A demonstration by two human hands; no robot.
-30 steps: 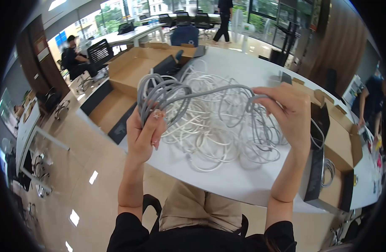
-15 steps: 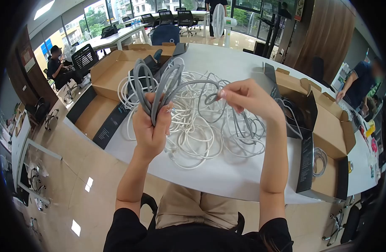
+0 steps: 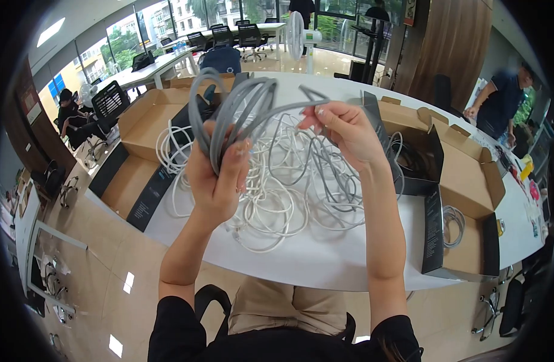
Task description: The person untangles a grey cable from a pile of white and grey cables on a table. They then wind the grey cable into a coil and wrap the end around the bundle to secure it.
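Note:
My left hand [image 3: 219,172] is closed round a bundle of looped grey cable [image 3: 240,108], held up over the table. From the bundle a strand runs right to my right hand [image 3: 343,130], which pinches it between thumb and fingers; a short bend of cable sticks up beyond the fingertips. Below lie a tangle of white cable [image 3: 271,208] and, to its right, loose grey cable [image 3: 334,181], both on the white table [image 3: 253,256].
An open cardboard box [image 3: 129,175] stands at the left. At the right are an open box with dark cable [image 3: 409,160] and another [image 3: 467,253] holding a small grey coil [image 3: 453,226]. A person [image 3: 500,99] stands at the far right; another [image 3: 72,114] sits far left.
My right hand has moved slightly up with the grey strand, whose small loop near the fingers is now a raised bend. The bundle in my left hand looks wider. The view has shifted slightly.

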